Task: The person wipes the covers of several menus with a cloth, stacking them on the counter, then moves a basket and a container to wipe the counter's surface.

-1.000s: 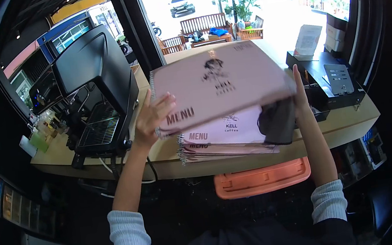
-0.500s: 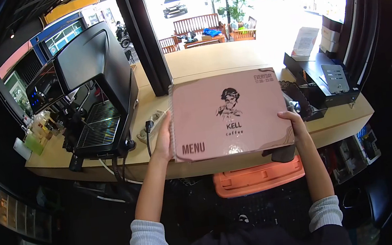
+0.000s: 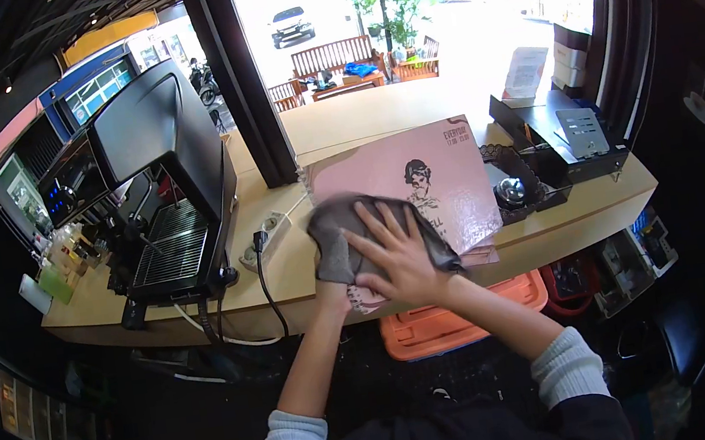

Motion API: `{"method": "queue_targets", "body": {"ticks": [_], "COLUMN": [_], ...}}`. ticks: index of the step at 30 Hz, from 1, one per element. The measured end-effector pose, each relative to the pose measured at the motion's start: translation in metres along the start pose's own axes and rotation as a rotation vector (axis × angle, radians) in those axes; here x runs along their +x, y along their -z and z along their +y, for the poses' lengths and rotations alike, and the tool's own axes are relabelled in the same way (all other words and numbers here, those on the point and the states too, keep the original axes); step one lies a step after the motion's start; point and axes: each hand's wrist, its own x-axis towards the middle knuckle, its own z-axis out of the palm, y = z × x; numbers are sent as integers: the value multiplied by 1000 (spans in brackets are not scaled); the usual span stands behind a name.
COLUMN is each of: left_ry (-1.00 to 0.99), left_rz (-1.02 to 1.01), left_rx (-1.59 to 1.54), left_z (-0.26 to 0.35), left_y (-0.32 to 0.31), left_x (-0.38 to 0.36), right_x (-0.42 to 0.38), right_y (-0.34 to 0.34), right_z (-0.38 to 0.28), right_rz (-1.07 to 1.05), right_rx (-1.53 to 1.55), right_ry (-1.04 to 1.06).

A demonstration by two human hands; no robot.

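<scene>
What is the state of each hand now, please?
Left hand: mostly hidden by the dark cloth; grip cannot be told.
Right hand: open, fingers spread on the cloth, over the menu.

Menus on counter, coffee machine left, box right

The right hand is pressing a dark cloth with 5 spread fingers, and the left hand is mostly hiding under its near left edge. The cloth is covering the near left part of a pink menu, which is lying between a coffee machine at left and a black box at right.
</scene>
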Motion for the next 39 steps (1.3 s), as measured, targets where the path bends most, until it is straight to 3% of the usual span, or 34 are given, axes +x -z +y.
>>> {"method": "queue_targets", "body": {"ticks": [1,2,5,6,8,12,14,15,17,18,19,23,24,26,28,29,31,32,34,36,38,39], "left_ry": [-63,-4,-71,-118,-166,-238,-309,-293,-246,-300,-305,-366,-365,-605,-688,-777,-793,-813,-736,-774,-672,-697], "left_rz": [-173,-383,-209,-181,-154,-105,-23,-63,-189,-56,-73,-141,-142,-225,-237,-250,-334,-406,-480,-624,-674,-539], "left_rx": [-114,-14,7,38,61,-49,-123,-74,-44,-36,-17,117,115,547,614,682,643,604,673,1119,1142,1084], "left_z": [20,22,46,42,42,53,60,61,68,78,75,68,69,71,68,65,62,61,61,56,57,60], "left_y": [-13,21,-5,-5,-9,-18,-12,-5,4,-18,-21,-43,-51,-67,-78,-83,-91,-95,-97,-95,-86,-75], "left_x": [-13,-8,-35,-34,-32,-20,-24,-27,-37,-47,-48,-42,-40,-38,-27,-24,-26,-27,-31,-26,-19,-15], "right_x": [6,19,39,45,62,64,48,41,32,30,31,49,48,41,42,42,44,44,35,16,-7,-24], "right_y": [-3,-8,-25,-31,-39,-21,-15,-19,-29,-30,-38,-29,-34,-27,-5,7,28,35,47,37,32,29], "right_z": [12,38,110,117,89,-24,-35,-21,24,46,65,53,43,10,-11,-15,-20,-24,-16,18,54,72], "right_rz": [43,90,362,320,302,147,70,76,265,291,365,336,297,222,277,281,370,517,601,760,720,675], "right_rx": [42,84,95,135,76,187,366,309,259,209,229,508,594,851,1130,1125,1314,1388,1358,1356,1348,1406], "right_ry": [-66,-125,-662,-720,-590,-103,-53,-27,-131,-279,-472,-670,-609,-521,-292,-299,-490,-603,-754,-935,-1147,-1151]}}
